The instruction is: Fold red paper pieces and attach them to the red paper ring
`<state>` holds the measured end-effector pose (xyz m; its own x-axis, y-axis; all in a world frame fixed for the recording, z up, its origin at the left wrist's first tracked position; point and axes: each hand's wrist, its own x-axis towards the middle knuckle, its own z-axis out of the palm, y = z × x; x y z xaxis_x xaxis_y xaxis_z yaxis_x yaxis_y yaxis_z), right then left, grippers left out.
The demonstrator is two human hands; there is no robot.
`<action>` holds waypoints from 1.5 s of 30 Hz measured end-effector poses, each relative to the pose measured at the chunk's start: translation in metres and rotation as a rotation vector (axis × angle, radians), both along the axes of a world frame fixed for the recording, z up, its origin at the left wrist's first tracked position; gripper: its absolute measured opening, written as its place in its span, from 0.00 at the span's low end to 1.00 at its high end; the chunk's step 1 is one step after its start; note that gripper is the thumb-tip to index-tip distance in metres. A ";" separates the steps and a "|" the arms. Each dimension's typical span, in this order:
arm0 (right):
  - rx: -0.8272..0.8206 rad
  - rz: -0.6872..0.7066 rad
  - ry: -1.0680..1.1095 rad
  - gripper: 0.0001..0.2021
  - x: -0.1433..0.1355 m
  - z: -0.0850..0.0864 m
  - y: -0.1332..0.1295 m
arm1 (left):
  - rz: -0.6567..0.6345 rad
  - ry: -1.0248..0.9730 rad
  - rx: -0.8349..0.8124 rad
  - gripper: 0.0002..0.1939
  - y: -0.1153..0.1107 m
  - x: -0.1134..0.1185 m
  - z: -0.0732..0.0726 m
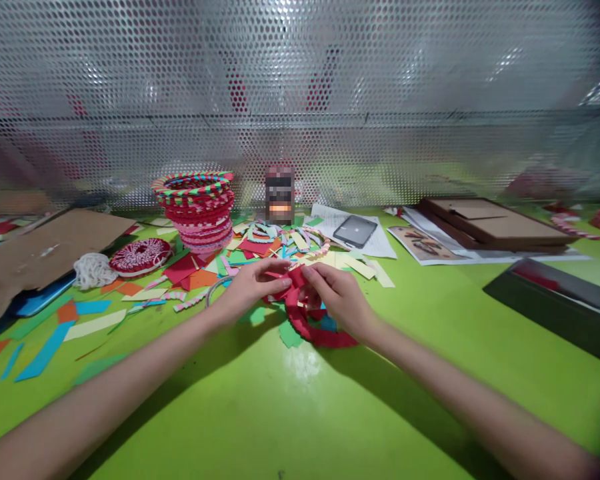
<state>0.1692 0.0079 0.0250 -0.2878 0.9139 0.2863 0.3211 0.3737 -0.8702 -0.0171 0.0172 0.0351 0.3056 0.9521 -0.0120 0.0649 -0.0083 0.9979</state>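
Over the middle of the green table, both hands are closed on a red strip (305, 327), which looks like paper and hangs in a curved loop below the fingers. My left hand (253, 288) pinches it from the left, its fingertips close to my right thumb. With thumb and fingers, my right hand (344, 300) grips the strip from the right and hides part of the loop. A thin metal ring (211, 292) shows partly beside my left hand. Green paper scraps (291, 335) lie under the loop.
A stack of red wrapped rings (200, 220) stands behind left, near a red-and-white coil (140, 257) and white yarn (94, 270). Coloured paper strips (93, 325) cover the left. A tablet-like device (355, 231), brown boards (500, 223) and a dark box (555, 313) lie rightward. Perforated metal (300, 140) rises behind.
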 end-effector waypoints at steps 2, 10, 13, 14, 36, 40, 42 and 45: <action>-0.026 0.015 0.023 0.16 -0.001 0.000 -0.001 | -0.022 -0.023 0.007 0.18 0.001 -0.001 -0.002; 0.025 0.050 0.121 0.07 0.000 -0.003 0.000 | 0.018 -0.018 -0.033 0.11 0.002 -0.001 -0.005; 0.096 0.047 0.096 0.07 0.001 -0.003 0.000 | 0.027 -0.067 -0.069 0.12 0.003 -0.001 -0.008; 0.115 0.047 0.089 0.07 0.001 -0.003 0.000 | 0.032 -0.086 -0.082 0.12 0.003 -0.002 -0.009; -0.132 0.020 0.235 0.12 -0.002 -0.005 0.001 | 0.089 -0.042 -0.061 0.14 0.002 -0.001 -0.012; -0.113 0.004 0.242 0.11 -0.003 -0.004 0.002 | 0.067 -0.037 -0.079 0.14 0.001 0.000 -0.010; -0.112 -0.002 0.240 0.10 -0.003 -0.003 0.002 | 0.049 -0.039 -0.085 0.14 0.001 0.000 -0.008; -0.094 0.003 0.219 0.08 -0.003 -0.002 0.001 | 0.027 -0.022 -0.078 0.13 0.000 0.001 -0.006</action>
<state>0.1660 0.0092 0.0229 -0.2313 0.9386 0.2560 0.1196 0.2886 -0.9500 -0.0165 0.0173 0.0288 0.2804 0.9566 -0.0797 0.0421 0.0707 0.9966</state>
